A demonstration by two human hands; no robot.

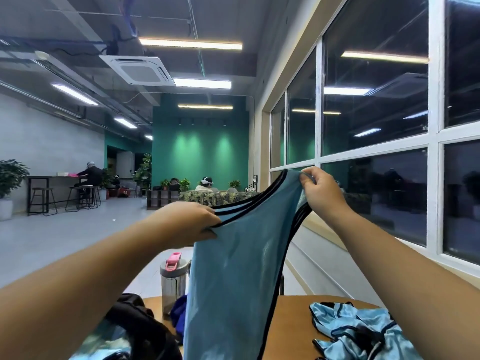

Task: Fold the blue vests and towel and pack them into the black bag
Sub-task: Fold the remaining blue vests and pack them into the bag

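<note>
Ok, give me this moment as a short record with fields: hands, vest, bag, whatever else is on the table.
left hand: grips the held vest's top edge
right hand: pinches its shoulder strap, higher up
held vest: blue, hanging unfolded above the table
black bag: on the table, left
other vests: crumpled heap, right
bottle: upright, pink lid

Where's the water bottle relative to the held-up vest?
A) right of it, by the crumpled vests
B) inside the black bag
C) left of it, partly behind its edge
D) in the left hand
C: the water bottle stands on the table left of the held-up vest, whose edge overlaps it.
</note>
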